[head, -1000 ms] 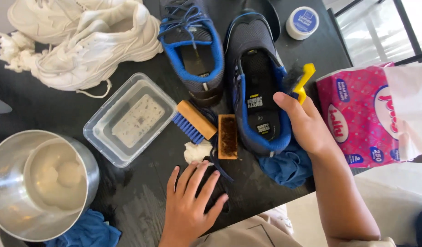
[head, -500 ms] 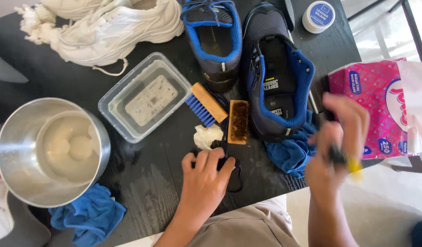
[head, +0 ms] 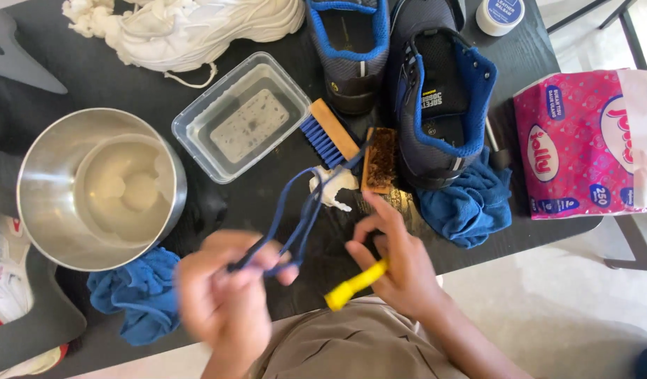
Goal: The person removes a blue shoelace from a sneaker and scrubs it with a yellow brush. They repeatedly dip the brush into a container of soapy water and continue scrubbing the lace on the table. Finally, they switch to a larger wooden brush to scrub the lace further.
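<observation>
left hand [head: 228, 302], blurred, pinches the dark blue shoelace [head: 302, 210] near the table's [head: 197, 210] near edge; lace runs up-right toward the brushes. right hand [head: 400, 267] is closed around the yellow-handled brush [head: 355, 284], handle pointing left toward the left hand, just beside it.

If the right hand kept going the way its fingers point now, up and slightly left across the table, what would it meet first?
Probably the brown brush lying just beyond the right hand, beside the blue-lined shoe. The hand's height above the table is unclear, so it might pass over.
</observation>
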